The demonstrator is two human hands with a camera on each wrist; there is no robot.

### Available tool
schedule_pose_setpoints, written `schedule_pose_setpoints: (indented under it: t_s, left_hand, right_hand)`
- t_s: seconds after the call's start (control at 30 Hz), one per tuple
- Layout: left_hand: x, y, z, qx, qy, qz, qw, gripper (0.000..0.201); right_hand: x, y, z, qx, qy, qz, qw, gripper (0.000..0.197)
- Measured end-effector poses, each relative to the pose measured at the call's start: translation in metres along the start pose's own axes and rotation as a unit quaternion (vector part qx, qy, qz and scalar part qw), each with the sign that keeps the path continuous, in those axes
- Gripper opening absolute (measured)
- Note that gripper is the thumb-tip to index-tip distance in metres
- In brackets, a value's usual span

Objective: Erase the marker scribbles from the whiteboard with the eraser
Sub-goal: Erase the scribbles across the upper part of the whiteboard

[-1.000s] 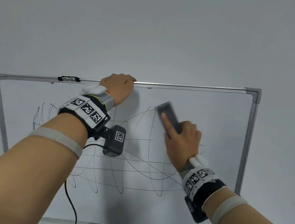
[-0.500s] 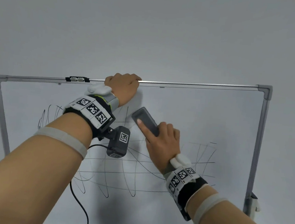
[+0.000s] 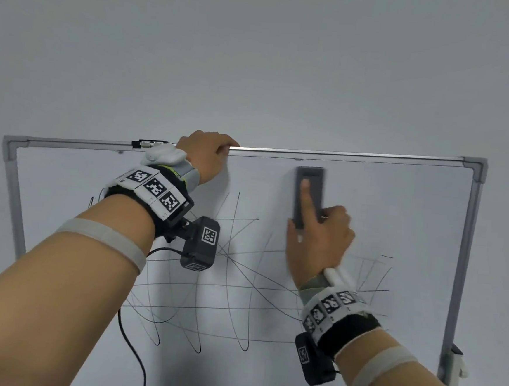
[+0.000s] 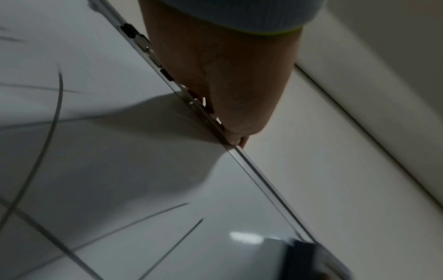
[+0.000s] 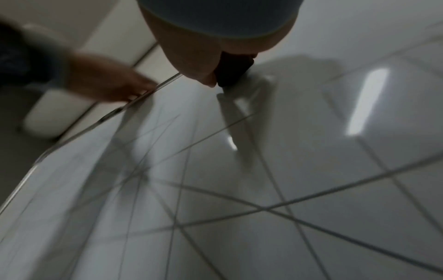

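A silver-framed whiteboard [image 3: 413, 211] stands against a grey wall, with thin black marker scribbles [image 3: 234, 282] crossing its middle and lower part. My right hand [image 3: 316, 237] holds a dark grey eraser [image 3: 308, 194] upright against the board near the top edge, the index finger stretched along its back. My left hand [image 3: 207, 155] grips the top frame rail, fingers curled over it. In the left wrist view the left hand [image 4: 223, 94] sits on the rail, and the eraser [image 4: 304, 261] shows at the bottom. In the right wrist view the eraser [image 5: 232, 72] lies under my palm.
The board's upper right area is bare of lines. A black clip [image 3: 149, 144] sits on the top rail left of my left hand. A small white holder [image 3: 454, 365] hangs at the frame's lower right. A black cable [image 3: 134, 351] dangles from my left wrist.
My right hand swept the eraser left, then back right and up to the top edge, turning it upright. Scribbles in the upper middle are gone. My left hand kept its grip.
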State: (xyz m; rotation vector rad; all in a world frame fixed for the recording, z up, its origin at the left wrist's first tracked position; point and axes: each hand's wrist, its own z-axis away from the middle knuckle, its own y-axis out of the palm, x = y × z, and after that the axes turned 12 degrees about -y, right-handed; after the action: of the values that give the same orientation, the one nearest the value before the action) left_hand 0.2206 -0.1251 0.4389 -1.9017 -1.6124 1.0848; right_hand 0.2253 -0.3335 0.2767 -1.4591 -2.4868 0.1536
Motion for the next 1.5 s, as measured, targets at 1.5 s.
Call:
schedule_pose_setpoints:
  t_s: [1.5]
  left_hand:
    - [0.228, -0.094, 0.020, -0.038, -0.114, -0.054, 0.991, 0.066]
  right_hand:
    - [0.256, 0.095, -0.002, 0.074, -0.353, -0.005, 0.933, 0.087]
